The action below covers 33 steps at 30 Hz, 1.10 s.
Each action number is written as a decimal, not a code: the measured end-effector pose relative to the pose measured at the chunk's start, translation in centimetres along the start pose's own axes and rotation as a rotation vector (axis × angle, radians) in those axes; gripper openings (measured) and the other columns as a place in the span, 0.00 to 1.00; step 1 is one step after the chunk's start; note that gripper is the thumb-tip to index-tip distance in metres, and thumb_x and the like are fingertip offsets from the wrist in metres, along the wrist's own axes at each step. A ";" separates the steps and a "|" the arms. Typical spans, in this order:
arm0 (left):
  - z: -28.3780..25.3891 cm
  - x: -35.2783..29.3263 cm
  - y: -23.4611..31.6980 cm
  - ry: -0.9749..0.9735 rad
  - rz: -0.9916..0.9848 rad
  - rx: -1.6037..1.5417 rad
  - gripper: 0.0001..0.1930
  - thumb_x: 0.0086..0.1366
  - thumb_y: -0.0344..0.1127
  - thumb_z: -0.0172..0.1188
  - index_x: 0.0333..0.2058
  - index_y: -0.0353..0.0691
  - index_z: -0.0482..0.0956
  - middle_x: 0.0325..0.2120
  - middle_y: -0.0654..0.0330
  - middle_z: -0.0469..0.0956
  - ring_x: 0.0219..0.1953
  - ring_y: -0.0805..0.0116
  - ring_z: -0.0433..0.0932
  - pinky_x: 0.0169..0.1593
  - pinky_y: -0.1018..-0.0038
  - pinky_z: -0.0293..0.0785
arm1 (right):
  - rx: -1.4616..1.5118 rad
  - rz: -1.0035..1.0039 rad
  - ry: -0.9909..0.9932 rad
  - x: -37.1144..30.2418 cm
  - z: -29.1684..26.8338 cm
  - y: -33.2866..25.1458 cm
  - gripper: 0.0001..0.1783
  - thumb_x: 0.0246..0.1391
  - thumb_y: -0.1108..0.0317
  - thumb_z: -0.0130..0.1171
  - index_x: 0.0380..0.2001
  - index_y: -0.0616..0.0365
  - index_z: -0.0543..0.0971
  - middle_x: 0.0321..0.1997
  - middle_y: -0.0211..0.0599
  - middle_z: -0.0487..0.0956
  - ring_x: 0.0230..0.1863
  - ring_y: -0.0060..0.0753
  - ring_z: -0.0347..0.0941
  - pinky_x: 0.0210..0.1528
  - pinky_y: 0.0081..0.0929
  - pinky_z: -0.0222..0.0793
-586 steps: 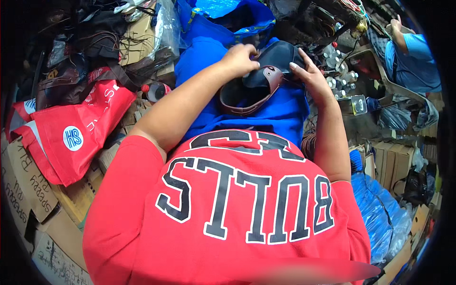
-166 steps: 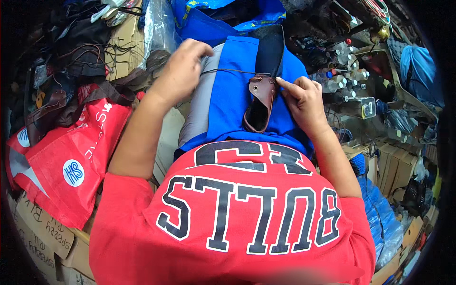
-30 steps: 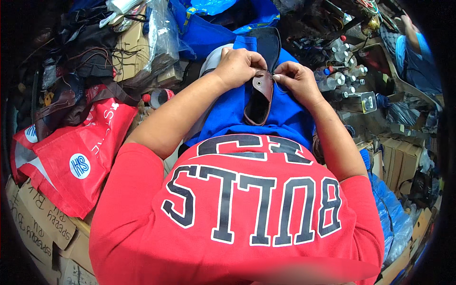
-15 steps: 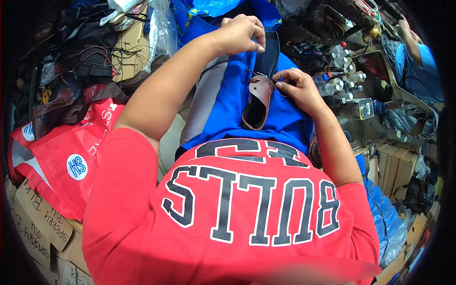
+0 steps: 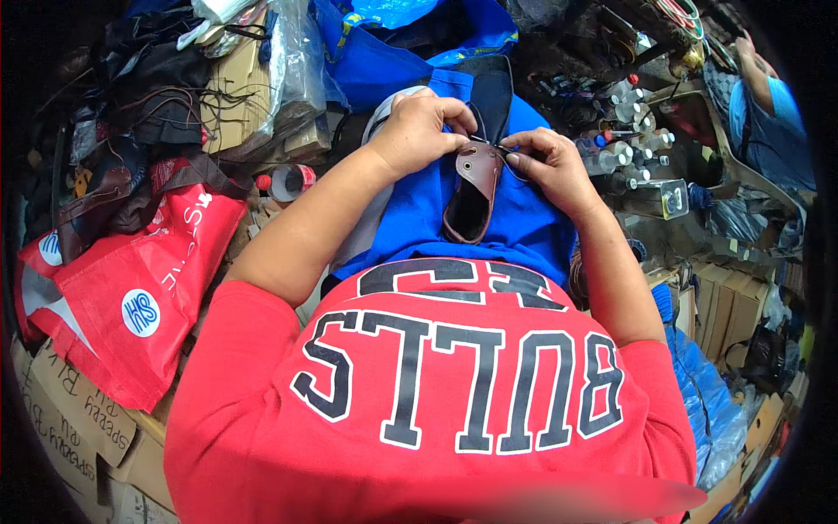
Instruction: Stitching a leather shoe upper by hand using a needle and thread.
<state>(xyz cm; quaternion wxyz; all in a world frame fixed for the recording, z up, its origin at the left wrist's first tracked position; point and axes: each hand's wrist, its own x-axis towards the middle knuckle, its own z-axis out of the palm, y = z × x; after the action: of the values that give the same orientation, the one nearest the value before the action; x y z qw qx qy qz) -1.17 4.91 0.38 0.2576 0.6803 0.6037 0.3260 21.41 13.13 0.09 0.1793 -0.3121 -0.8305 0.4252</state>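
A brown leather shoe (image 5: 477, 182) with metal eyelets and a dark inside lies on my lap over blue cloth (image 5: 410, 196), its opening toward me. A thin dark lace (image 5: 485, 141) runs across its eyelet edge. My left hand (image 5: 426, 131) pinches the lace at the left side of the shoe. At the right side, my right hand (image 5: 543, 164) holds the lace between thumb and forefinger. Beyond both hands, a flat black piece (image 5: 489, 92) stretches away from the shoe; I cannot tell whether it is joined to it.
A red bag (image 5: 166, 288) lies at the left over cardboard boxes (image 5: 83, 410). A red-capped bottle (image 5: 286, 182) is beside my left forearm. Several plastic bottles (image 5: 628, 144) crowd the right side. A blue bag (image 5: 384, 61) sits ahead; another person's arm (image 5: 756, 79) shows far right.
My left hand has come down toward me from above the black piece to the shoe's eyelet edge and now pinches the lace. My right hand has barely moved.
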 end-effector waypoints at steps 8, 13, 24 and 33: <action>1.5 0.6 0.7 -0.026 -0.094 0.155 0.09 0.50 0.37 0.67 0.32 0.49 0.82 0.24 0.67 0.81 0.32 0.71 0.77 0.47 0.67 0.57 | 0.048 0.006 0.083 0.1 1.1 0.9 0.09 0.43 0.71 0.66 0.32 0.57 0.82 0.26 0.35 0.79 0.27 0.24 0.73 0.31 0.23 0.68; 1.9 1.0 0.5 -0.082 -0.170 0.018 0.06 0.48 0.36 0.68 0.28 0.49 0.83 0.25 0.67 0.81 0.34 0.69 0.76 0.47 0.68 0.59 | 0.242 0.121 0.093 0.5 1.8 1.4 0.08 0.42 0.72 0.67 0.29 0.59 0.81 0.27 0.36 0.81 0.27 0.21 0.74 0.31 0.21 0.69; -0.6 -0.5 0.5 -0.008 -0.003 0.231 0.05 0.47 0.35 0.66 0.24 0.48 0.80 0.28 0.68 0.76 0.42 0.65 0.70 0.47 0.66 0.61 | 0.227 0.069 0.063 -0.6 -1.3 1.0 0.06 0.43 0.72 0.67 0.23 0.60 0.79 0.26 0.30 0.73 0.32 0.23 0.68 0.37 0.21 0.64; -1.6 1.5 3.3 -0.376 0.090 0.518 0.09 0.58 0.33 0.54 0.36 0.48 0.81 0.31 0.61 0.80 0.41 0.61 0.74 0.45 0.63 0.61 | 0.180 0.273 -0.076 -3.2 -4.2 0.0 0.08 0.46 0.68 0.66 0.26 0.59 0.78 0.37 0.31 0.68 0.39 0.24 0.67 0.41 0.21 0.63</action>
<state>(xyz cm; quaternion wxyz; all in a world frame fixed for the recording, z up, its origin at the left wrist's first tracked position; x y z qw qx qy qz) -0.13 5.84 4.03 0.1681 0.7975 0.5780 0.0410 26.17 13.45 2.45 0.1155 -0.3883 -0.7452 0.5297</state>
